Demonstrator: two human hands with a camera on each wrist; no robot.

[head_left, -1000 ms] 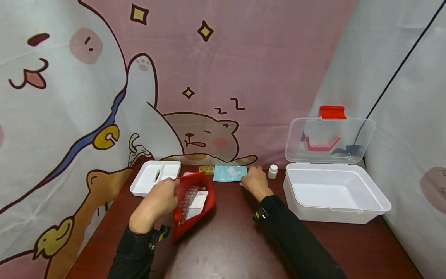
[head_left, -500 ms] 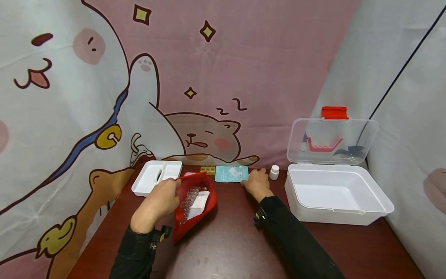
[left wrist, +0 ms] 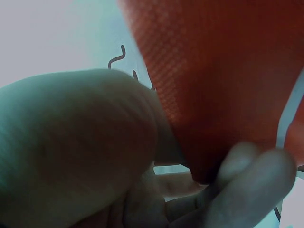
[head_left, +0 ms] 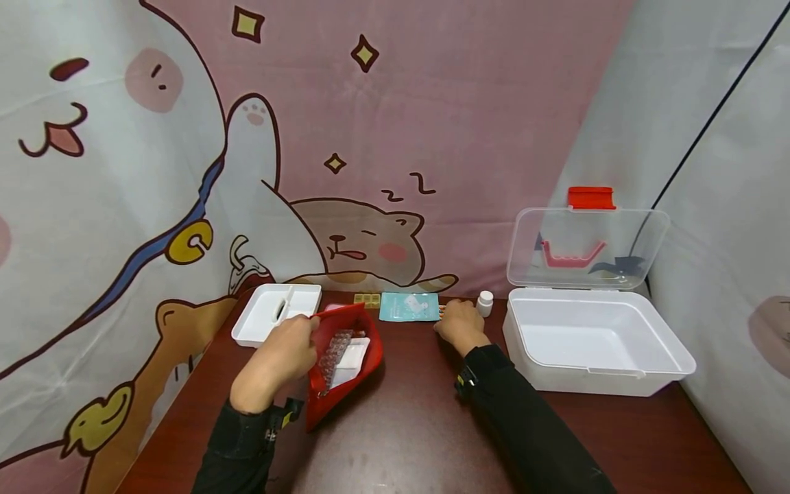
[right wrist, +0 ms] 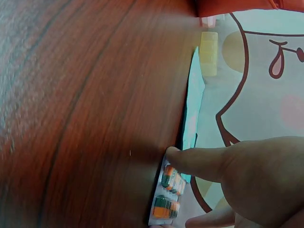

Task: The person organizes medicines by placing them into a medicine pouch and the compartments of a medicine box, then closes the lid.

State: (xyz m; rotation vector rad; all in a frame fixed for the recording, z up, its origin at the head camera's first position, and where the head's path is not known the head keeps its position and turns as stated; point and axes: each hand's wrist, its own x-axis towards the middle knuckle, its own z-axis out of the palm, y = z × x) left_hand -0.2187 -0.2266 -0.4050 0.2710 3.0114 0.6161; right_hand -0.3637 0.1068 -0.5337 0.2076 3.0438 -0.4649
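Observation:
My left hand (head_left: 278, 360) grips the upper left edge of a red pouch (head_left: 317, 405) and holds its mouth open. In the left wrist view the fingers and thumb pinch the pouch's red fabric (left wrist: 213, 76). Inside lie a clear bubbly plastic strip (head_left: 335, 353) and white flat items (head_left: 352, 357). At the back of the table, my right hand (head_left: 461, 328) pinches a blister pack of green-and-orange capsules (right wrist: 166, 192) between thumb and fingers. The pack stands on the tabletop beside a teal packet (head_left: 407, 307); the hand hides most of it in the head view.
A small white bottle (head_left: 484, 304) stands right of my right hand. Further right is a white box (head_left: 592, 377) with its clear lid raised. A yellow segmented piece (head_left: 367, 299) and a white tray (head_left: 256, 322) sit at the back left, against a cartoon cloth wall.
My right hand has shifted slightly to the right, and an end of the blister pack now shows by its fingers. The left hand and the pouch stay in place.

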